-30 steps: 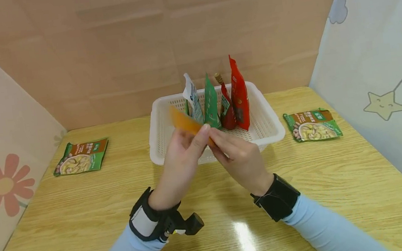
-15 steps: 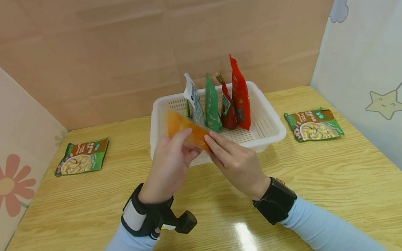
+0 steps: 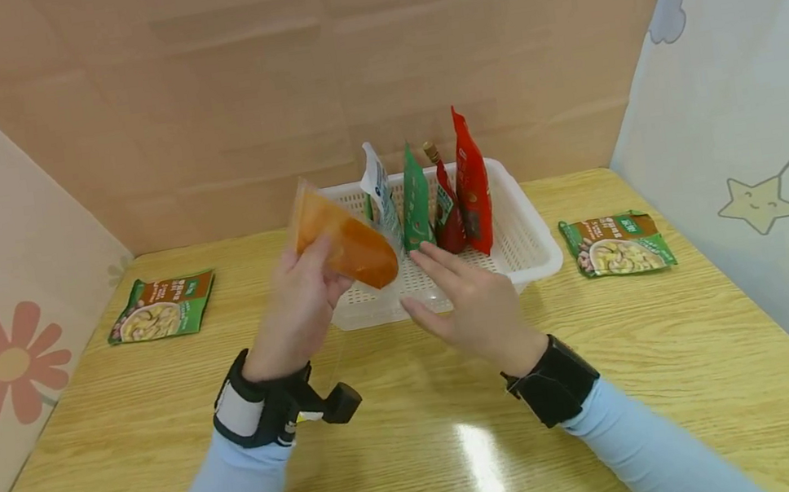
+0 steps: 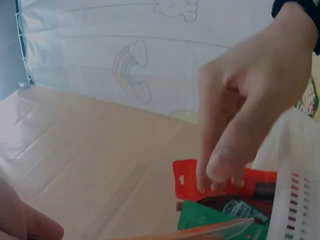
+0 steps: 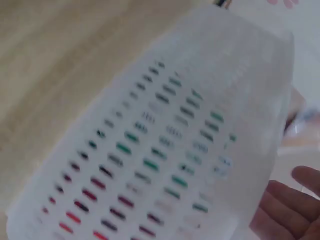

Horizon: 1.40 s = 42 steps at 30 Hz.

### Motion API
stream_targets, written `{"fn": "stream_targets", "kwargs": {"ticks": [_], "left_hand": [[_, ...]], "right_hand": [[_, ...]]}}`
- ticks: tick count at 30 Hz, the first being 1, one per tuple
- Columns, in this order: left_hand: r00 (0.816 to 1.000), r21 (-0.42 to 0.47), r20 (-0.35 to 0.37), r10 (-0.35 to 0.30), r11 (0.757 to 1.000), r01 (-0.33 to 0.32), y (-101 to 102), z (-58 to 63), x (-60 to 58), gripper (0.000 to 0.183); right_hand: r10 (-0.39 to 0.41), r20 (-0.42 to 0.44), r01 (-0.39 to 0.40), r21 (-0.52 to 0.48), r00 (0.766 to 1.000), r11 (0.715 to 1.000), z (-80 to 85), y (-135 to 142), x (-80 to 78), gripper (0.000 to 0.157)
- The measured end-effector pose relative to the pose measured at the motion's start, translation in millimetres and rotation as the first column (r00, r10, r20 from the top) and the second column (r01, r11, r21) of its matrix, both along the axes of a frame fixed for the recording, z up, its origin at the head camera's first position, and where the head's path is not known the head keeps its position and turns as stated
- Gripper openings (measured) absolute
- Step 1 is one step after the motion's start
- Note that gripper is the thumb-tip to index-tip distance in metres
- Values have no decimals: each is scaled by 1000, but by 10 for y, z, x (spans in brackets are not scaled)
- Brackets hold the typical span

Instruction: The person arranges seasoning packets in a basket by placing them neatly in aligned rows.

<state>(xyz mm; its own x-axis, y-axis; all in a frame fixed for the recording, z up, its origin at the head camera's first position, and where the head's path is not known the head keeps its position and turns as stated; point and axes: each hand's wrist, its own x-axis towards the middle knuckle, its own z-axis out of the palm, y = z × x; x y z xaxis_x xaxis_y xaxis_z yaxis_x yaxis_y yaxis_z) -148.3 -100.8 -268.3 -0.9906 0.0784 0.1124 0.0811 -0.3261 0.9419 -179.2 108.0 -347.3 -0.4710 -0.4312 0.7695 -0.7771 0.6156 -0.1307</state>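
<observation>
My left hand [image 3: 294,303] grips a clear pouch with orange contents [image 3: 348,245], thumb on its near face. The pouch is tilted over the left part of a white perforated basket [image 3: 542,259]. Beside the basket's front rim, my right hand [image 3: 479,309] holds nothing, its fingers extended and thumb apart. Upright in the basket stand a white packet [image 3: 377,186], a green packet [image 3: 415,206], a dark red bottle [image 3: 446,219] and a tall red packet [image 3: 473,187]. In the left wrist view, only the edge of the orange pouch [image 4: 185,234] shows.
One green-and-brown food packet [image 3: 162,309] lies flat at the table's left. A similar packet [image 3: 618,245] lies at the right. The basket stands near the brown back wall [image 3: 238,117], with patterned panels on both sides.
The right hand has let go of the orange pouch and drawn slightly away to the right. My left hand has carried the pouch left and turned its broad face into view.
</observation>
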Motion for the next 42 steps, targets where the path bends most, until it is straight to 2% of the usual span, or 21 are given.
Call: {"fn": "stream_targets", "kwargs": {"ticks": [5, 9, 11, 15, 19, 22, 27, 32, 36, 42], "left_hand": [[997, -122, -34, 76, 989, -79, -176, 29, -68, 39], [991, -177, -54, 120, 976, -127, -278, 22, -119, 39], [990, -183, -54, 130, 973, -138, -308, 11, -142, 39], [990, -214, -40, 139, 966, -144, -359, -24, -189, 40], [990, -236, -39, 137, 961, -143, -413, -47, -255, 40], [990, -263, -50, 128, 955, -137, -434, -38, -355, 39], [995, -284, -29, 96, 953, -101, -381, 24, -626, 37], [992, -320, 48, 118, 942, -96, -271, 69, -875, 39], [985, -311, 126, 118, 947, -74, -198, 13, -1058, 51], [963, -310, 208, 171, 945, -101, -115, -125, -1251, 54]], "right_hand": [[-124, 102, 129, -46, 987, 991, 166, 265, -142, 44], [-232, 203, 244, -38, 951, 969, 262, 516, -267, 41], [-295, 261, 309, -12, 919, 951, 293, 636, -320, 41], [-381, 396, 394, 53, 836, 918, 336, 815, -395, 44], [-406, 516, 402, 127, 754, 907, 325, 900, -456, 51], [-413, 567, 390, 170, 713, 905, 285, 932, -504, 55], [-425, 579, 391, 191, 696, 900, 239, 981, -553, 55], [-420, 587, 387, 190, 692, 902, 223, 1013, -566, 54], [-424, 591, 388, 196, 686, 900, 227, 1020, -562, 54], [-423, 591, 384, 199, 686, 902, 229, 1025, -560, 53]]}}
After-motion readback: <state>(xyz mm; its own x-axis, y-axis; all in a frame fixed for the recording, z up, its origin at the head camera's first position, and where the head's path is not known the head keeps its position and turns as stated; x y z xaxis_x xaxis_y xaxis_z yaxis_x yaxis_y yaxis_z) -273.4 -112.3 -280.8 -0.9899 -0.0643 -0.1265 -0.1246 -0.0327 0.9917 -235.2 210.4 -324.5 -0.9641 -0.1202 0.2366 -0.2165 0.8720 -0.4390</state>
